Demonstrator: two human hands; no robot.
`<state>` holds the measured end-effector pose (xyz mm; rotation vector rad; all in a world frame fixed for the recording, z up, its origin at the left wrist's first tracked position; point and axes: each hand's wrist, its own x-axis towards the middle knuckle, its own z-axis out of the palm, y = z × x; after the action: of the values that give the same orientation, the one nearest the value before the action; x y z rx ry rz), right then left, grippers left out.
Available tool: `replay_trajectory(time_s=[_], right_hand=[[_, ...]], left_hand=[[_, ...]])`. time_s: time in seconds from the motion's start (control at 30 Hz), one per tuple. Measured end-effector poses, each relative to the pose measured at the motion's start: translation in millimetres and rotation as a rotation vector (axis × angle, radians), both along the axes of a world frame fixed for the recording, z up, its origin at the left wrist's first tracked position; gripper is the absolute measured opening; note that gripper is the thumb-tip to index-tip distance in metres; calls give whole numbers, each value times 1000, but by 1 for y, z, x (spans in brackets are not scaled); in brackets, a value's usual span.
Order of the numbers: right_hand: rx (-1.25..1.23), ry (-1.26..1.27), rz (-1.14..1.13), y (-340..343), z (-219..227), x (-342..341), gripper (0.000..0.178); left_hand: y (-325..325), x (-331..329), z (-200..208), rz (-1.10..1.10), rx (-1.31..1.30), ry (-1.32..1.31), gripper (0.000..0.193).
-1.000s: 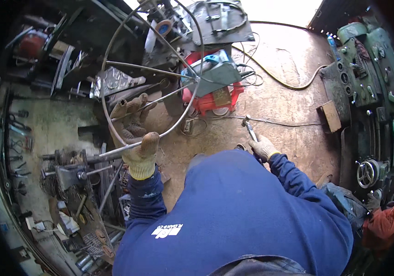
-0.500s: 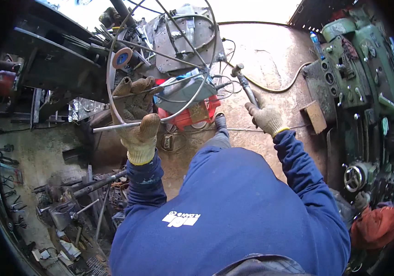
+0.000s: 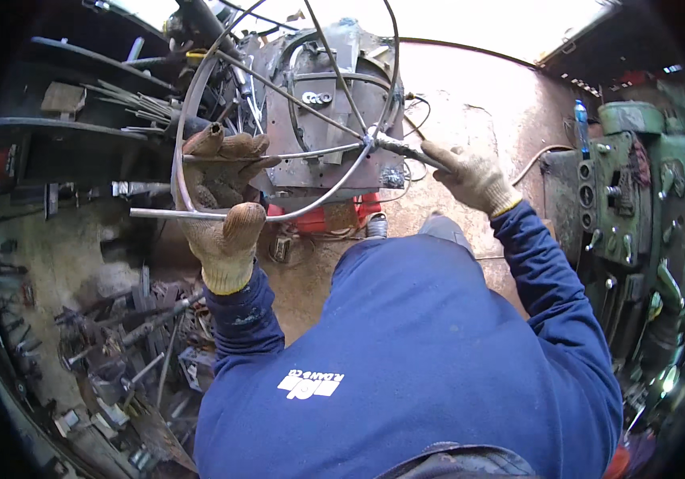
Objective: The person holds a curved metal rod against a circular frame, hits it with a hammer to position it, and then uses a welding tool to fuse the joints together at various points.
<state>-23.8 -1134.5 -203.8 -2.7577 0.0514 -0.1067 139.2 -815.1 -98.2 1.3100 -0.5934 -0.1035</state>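
A frame of bent metal rod (image 3: 334,190), curved hoops with straight spokes, rises in front of me over the worktable. My left hand (image 3: 222,191), in a soiled knit glove, grips its lower left part, with rods crossing the palm and the thumb hooked at the lower rod. In my right hand (image 3: 470,176), also gloved, is the handle of a hammer (image 3: 418,154). The hammer's head is at the joint where spokes meet the hoop; whether it touches cannot be told.
Beyond the frame stands a worktable with a scarred metal plate (image 3: 282,164). A red case (image 3: 318,221) is beneath it. Thin rods (image 3: 138,108) lie on dark shelving at left. A green machine tool (image 3: 630,191) stands at right. Scrap metal (image 3: 127,343) covers the lower left.
My right hand has swung the hammer left, bringing its head from apart on the right to the frame's joint. The frame and left hand have shifted slightly left; the whole view has shifted too.
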Motion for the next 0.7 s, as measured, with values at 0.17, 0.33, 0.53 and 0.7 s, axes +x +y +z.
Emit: replay_trajectory(time_s=[0.17, 0.33, 0.53, 0.7], right_hand=[[-1, 39, 269, -63, -22, 59, 52], [-10, 59, 525, -100, -22, 110, 35], [-8, 71, 752, -109, -14, 146, 19], [66, 81, 770, -94, -27, 148, 18]], left_hand=[[-31, -5, -5, 131, 121, -39, 109], [-97, -29, 18, 288, 157, 104, 112], [-169, -62, 34, 457, 236, 63, 99], [-206, -85, 48, 582, 264, 51, 103]])
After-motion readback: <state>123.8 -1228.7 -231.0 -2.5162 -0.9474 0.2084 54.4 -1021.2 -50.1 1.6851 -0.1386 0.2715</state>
